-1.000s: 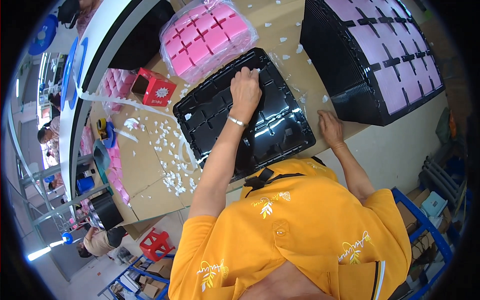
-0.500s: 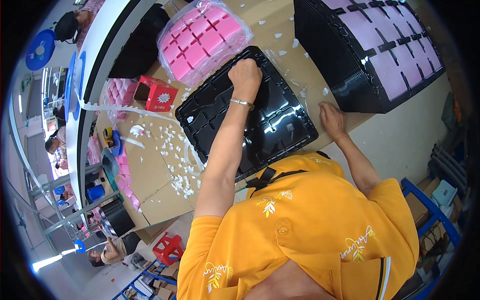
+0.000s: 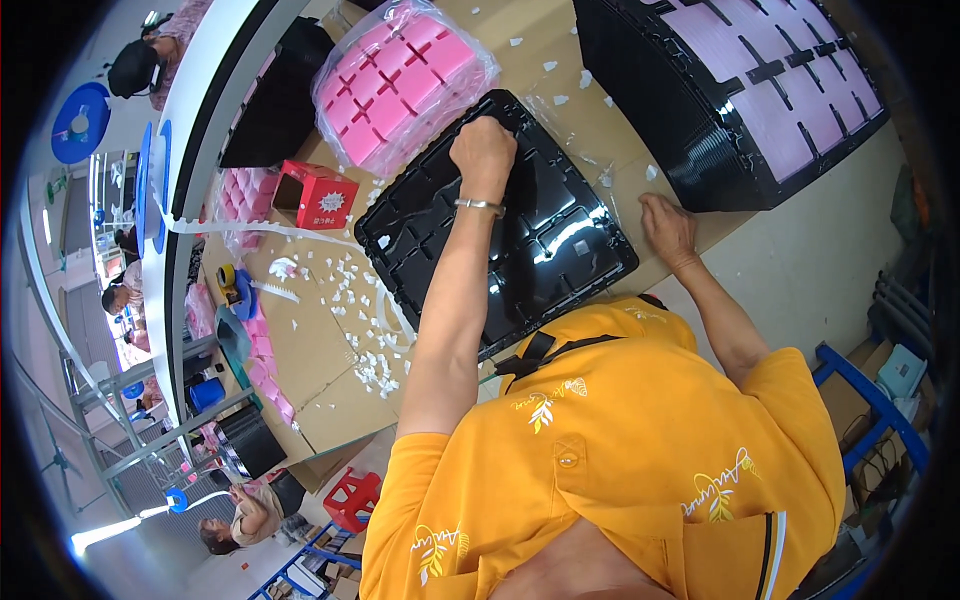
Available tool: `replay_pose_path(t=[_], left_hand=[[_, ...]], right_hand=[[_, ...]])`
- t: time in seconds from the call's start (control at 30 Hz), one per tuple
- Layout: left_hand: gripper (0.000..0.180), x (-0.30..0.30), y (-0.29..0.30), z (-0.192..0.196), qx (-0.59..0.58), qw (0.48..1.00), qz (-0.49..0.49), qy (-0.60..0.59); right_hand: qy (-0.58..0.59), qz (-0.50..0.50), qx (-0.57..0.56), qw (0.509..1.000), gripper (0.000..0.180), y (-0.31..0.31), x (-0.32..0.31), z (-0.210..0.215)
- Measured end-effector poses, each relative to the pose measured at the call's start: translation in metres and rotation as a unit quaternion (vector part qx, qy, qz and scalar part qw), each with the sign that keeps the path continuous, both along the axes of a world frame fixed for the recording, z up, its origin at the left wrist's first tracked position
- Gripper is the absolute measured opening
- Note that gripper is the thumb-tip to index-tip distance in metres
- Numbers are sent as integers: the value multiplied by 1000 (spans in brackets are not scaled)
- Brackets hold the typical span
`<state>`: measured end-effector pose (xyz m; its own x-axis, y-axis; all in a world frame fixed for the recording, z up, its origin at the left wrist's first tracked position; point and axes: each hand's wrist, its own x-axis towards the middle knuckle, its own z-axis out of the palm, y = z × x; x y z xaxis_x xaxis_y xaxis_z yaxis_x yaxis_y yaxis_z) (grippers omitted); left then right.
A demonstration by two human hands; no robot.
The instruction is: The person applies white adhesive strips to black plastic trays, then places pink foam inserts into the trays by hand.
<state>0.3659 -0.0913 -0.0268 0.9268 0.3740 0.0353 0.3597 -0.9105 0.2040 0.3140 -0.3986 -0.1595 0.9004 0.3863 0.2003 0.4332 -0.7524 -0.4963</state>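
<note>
A shiny black plastic tray with moulded ridges lies tilted on the brown work table in front of me. My left hand is closed in a fist and rests on its far part. The back of that hand faces up, so whatever the fingers may hold is hidden. A small pale square sits on the tray's right half, and a white scrap near its left edge. My right hand rests at the table edge right of the tray, fingers loosely bent, with nothing seen in them.
Pink foam blocks in clear film lie beyond the tray. A tall stack of black trays with pale lilac sheets stands at right. Left are a red box, white paper scraps, a white strip and a tape dispenser.
My view has shifted slightly. My left fist stays on the far part of the tray, and my right hand remains at the table edge. The tray lies practically where it was.
</note>
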Motion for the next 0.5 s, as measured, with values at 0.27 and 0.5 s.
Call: replay_pose_path(t=[0.27,0.5], left_hand=[[17,17,-9,10,36,998,4,57],[30,13,23,-5,-94,988,90,79]], right_hand=[[-7,-4,18,1000,14,0,-3,-3],[0,0,21,1000,14,0,-2,0]])
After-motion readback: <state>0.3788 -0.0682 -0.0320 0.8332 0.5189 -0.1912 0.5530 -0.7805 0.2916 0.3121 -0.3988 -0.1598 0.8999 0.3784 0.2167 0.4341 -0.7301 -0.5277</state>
